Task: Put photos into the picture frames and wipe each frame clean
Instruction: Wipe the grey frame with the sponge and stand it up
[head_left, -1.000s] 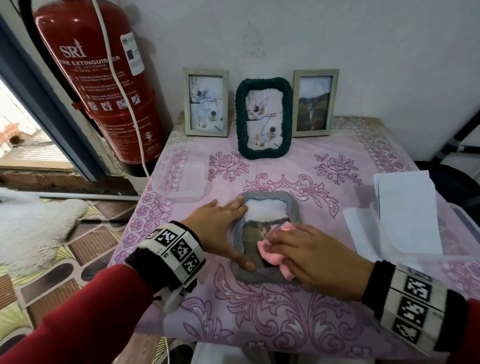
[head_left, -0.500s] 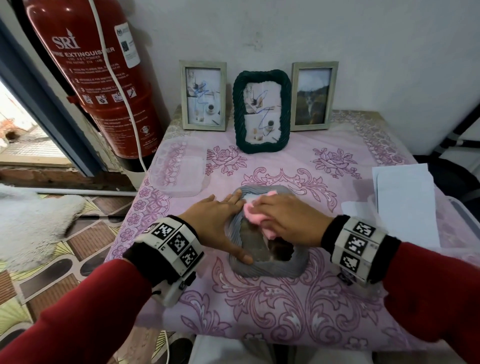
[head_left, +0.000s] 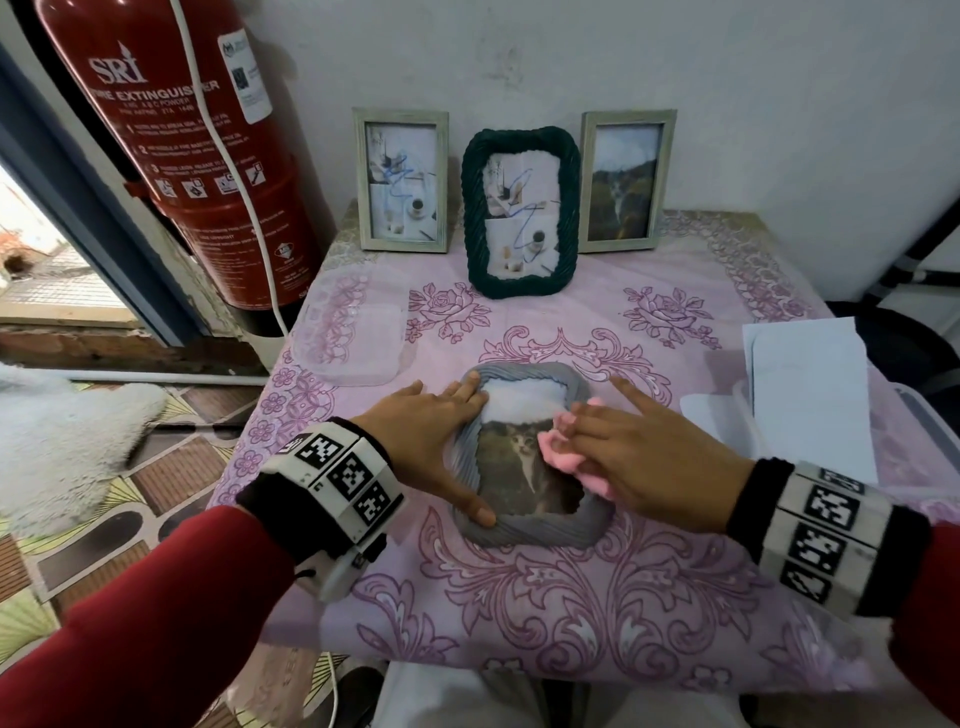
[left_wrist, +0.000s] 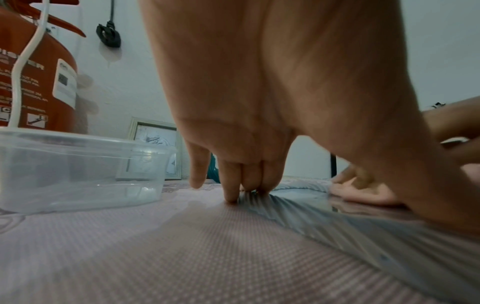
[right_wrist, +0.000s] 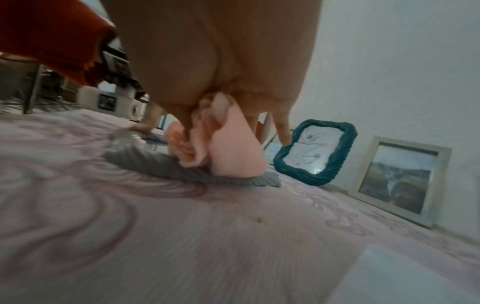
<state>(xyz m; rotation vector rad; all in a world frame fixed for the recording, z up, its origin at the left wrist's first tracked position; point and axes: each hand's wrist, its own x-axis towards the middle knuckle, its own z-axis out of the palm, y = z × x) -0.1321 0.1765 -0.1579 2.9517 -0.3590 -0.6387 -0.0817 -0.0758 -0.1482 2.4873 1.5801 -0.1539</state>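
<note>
A grey ribbed picture frame (head_left: 530, 532) lies flat on the pink patterned tablecloth with a cat photo (head_left: 519, 467) in it. My left hand (head_left: 441, 441) lies flat along its left edge, fingers straight and the thumb on the near corner. In the left wrist view those fingertips (left_wrist: 233, 191) press on the frame's rim (left_wrist: 337, 222). My right hand (head_left: 623, 452) holds a bunched pink cloth (head_left: 558, 449) against the right side of the glass, with the index finger stretched out. In the right wrist view the cloth (right_wrist: 233, 148) is gathered under the palm and rests on the frame (right_wrist: 145, 160).
Three filled frames lean on the back wall: a pale one (head_left: 400, 179), a dark green one (head_left: 521, 213) and another pale one (head_left: 626, 179). A clear plastic container (head_left: 353, 332) sits at the left. White papers (head_left: 810, 400) lie at the right. A red fire extinguisher (head_left: 197, 156) hangs beside the table.
My right hand swept the pink cloth from the lower glass up to the frame's top, then back to the right side. The left hand stayed on the left edge.
</note>
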